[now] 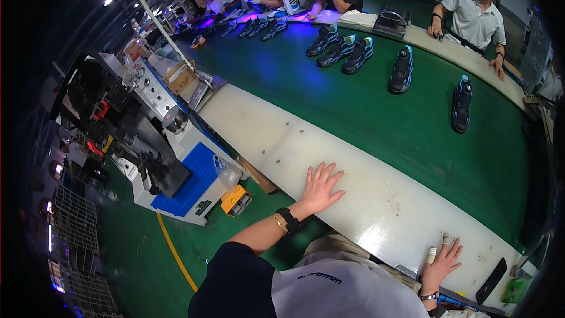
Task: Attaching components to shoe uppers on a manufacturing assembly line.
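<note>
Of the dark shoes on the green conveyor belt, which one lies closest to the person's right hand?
The lone shoe farthest right on the belt, dark with a light blue heel. It lies nearest the right hand; the others sit further up the line.

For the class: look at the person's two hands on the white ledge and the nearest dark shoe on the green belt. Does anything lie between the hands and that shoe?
Nothing visible does. The left hand and right hand lie flat and empty on the white ledge; only bare green belt separates them from the nearest shoe.
</note>
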Demonstrator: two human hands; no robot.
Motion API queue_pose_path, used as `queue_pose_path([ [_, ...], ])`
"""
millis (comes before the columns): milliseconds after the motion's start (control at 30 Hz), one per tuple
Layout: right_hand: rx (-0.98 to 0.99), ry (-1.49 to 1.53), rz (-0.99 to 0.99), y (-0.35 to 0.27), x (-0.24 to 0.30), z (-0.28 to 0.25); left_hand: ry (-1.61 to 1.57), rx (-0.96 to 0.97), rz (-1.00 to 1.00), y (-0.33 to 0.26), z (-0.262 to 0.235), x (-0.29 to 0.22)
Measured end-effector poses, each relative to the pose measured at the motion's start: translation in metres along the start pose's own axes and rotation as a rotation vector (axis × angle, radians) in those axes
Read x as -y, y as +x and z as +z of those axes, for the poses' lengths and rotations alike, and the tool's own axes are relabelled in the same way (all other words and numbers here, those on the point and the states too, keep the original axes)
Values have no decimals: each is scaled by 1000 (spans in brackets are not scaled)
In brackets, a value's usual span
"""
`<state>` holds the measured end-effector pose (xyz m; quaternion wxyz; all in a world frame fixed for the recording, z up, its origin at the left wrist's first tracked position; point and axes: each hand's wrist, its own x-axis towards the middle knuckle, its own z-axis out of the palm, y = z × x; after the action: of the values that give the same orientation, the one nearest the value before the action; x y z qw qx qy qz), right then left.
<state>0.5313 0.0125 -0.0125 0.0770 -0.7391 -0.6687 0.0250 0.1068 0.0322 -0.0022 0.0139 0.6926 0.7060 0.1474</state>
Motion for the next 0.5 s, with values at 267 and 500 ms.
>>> queue_pose_path([
  [267, -4, -2, 2, 0, -2, 3, 1, -10, 5, 1, 0, -1],
  [500, 6, -8, 8, 0, -1, 2, -1, -14, 9, 1, 0, -1],
])
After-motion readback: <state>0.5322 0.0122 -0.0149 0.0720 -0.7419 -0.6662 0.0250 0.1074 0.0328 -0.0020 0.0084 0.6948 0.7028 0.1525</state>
